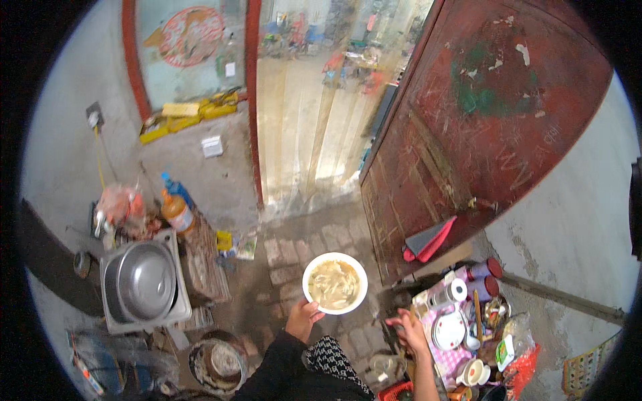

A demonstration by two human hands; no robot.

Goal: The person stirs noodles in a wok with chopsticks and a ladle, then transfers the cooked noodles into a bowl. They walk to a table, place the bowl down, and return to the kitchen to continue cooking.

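Note:
My left hand (302,319) grips the near left rim of a white bowl (335,283) filled with noodles in broth, thumb over the edge. The bowl is held level over the brick floor. To the right, my right hand (409,331) holds nothing, its fingers apart and slightly bent, beside a low table with a pink checkered cloth (446,357). On that cloth, near this hand, lie white plates (449,331), a ladle (472,343) and a white roll (457,289).
A metal basin (146,280) sits in the sink at left, with bottles (176,210) behind it. A bucket (217,365) stands on the floor at lower left. Ahead, a clear strip curtain (306,125) hangs in the doorway beside an open red door (481,110).

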